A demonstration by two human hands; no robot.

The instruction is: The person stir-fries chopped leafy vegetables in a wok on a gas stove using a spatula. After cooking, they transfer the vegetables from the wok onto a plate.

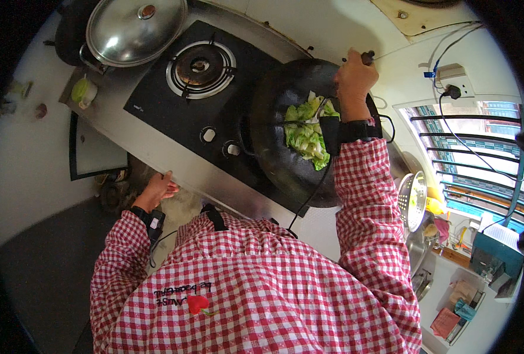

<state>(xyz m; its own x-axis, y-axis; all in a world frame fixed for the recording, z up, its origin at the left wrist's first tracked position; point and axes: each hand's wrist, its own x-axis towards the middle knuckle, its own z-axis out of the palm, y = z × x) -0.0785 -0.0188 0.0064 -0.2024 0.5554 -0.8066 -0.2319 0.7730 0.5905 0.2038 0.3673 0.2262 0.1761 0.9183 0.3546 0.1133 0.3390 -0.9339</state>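
A large dark wok [273, 146] sits on the right side of the black gas cooktop [155, 101], with chopped leafy greens [308, 141] in it. My right hand [357, 84] is closed around a dark handle [368, 57] above the wok's far right side. Part of a metal utensil [320, 110] shows among the greens; my hand and wrist hide how it joins the handle. My left hand [158, 190] is at the steel counter's front edge, fingers slightly curled and holding nothing; whether it touches the edge is unclear. Two control knobs [208, 135] are left of the wok.
An uncovered gas burner [200, 66] is left of the wok. A lidded steel pan [133, 31] stands at the back left, near a small white container [85, 91]. At right are a perforated colander [414, 201], a wall socket [456, 84] with a hanging cord, and a barred window [469, 137].
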